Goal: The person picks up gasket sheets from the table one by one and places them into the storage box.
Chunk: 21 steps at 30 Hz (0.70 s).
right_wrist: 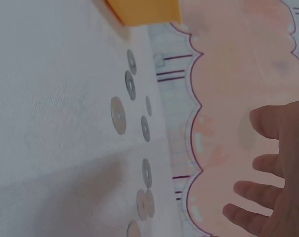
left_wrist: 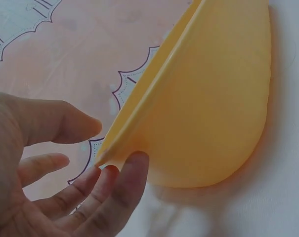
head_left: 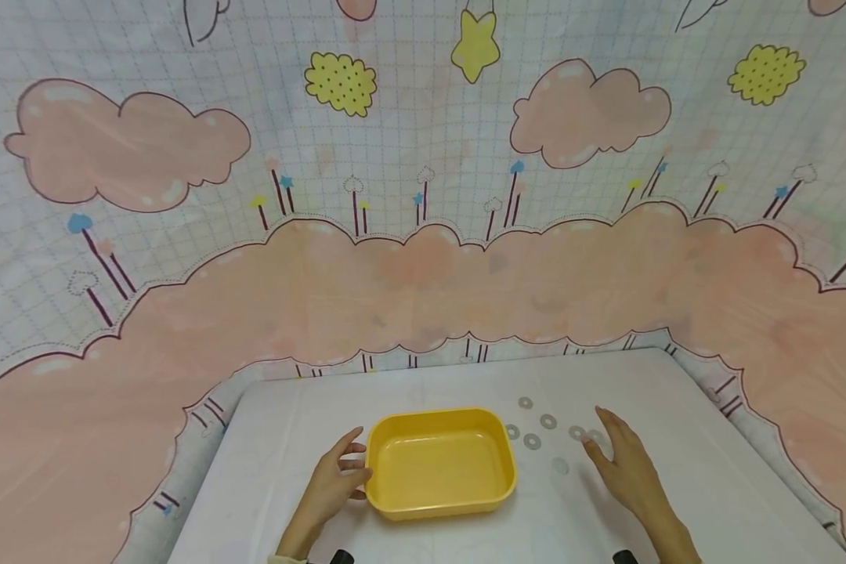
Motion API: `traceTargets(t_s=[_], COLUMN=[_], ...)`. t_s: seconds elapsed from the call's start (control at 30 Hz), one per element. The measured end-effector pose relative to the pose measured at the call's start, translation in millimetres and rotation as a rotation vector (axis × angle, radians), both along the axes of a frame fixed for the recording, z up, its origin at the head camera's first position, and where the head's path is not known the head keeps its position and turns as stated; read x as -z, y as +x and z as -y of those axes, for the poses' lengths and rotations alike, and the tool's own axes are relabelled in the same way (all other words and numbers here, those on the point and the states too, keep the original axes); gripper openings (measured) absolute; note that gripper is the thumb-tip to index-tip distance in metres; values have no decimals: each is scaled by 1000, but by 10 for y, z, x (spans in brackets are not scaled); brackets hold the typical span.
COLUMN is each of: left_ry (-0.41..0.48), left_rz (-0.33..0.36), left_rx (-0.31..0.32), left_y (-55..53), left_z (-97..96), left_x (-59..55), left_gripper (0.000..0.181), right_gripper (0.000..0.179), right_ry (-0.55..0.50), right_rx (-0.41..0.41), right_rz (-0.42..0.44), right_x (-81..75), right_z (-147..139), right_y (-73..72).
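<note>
A yellow plastic basin [head_left: 440, 511] stands upright on the white table, its inside bare. My left hand [head_left: 331, 487] is at its left side, fingers loosely spread and fingertips right at the rim. Seen from the left wrist, the thumb and fingers [left_wrist: 132, 182] flank the rim without curling round it. Several flat grey washers [head_left: 544, 425] lie scattered to the right of the basin. Over the rightmost ones hovers my right hand [head_left: 630, 474], its fingers relaxed and apart, nothing between them. In the right wrist view, washers [right_wrist: 114, 111] lie below the hand, some overlapping.
Among the washers lies a paler round disc [head_left: 560, 466]. The white tabletop [head_left: 289, 423] ends at a far edge close behind the washers. Beyond it hangs a patterned cloth [head_left: 409, 298] with clouds and stars, which also shows along both table sides.
</note>
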State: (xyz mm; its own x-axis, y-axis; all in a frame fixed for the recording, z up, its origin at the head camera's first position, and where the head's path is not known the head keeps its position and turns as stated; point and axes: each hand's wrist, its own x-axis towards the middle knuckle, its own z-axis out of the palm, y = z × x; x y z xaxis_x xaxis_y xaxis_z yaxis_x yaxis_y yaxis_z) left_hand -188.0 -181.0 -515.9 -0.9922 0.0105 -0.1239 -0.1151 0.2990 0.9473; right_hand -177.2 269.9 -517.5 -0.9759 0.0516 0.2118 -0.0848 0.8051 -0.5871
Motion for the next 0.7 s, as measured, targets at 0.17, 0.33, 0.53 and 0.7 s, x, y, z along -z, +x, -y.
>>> traceTargets(t_s=[0.17,0.33,0.53,0.7], left_ry=[53,74,119,150], left_rz=[29,61,88,82], left_rx=[-12,-21,-30,-25], left_y=[-19,-73,-158,-230], left_z=[13,34,55,59], left_x=[22,46,67,86], left_gripper=[73,68,63,59], right_gripper=[67,74,77,76], right_ry=[-35,-105,-206,-233], right_rx=[21,49,107,169], right_rz=[32,91,137,146], right_x=[4,8,61,71], right_z=[-54,-90,-128,-159], right_y=[24,38,36,35])
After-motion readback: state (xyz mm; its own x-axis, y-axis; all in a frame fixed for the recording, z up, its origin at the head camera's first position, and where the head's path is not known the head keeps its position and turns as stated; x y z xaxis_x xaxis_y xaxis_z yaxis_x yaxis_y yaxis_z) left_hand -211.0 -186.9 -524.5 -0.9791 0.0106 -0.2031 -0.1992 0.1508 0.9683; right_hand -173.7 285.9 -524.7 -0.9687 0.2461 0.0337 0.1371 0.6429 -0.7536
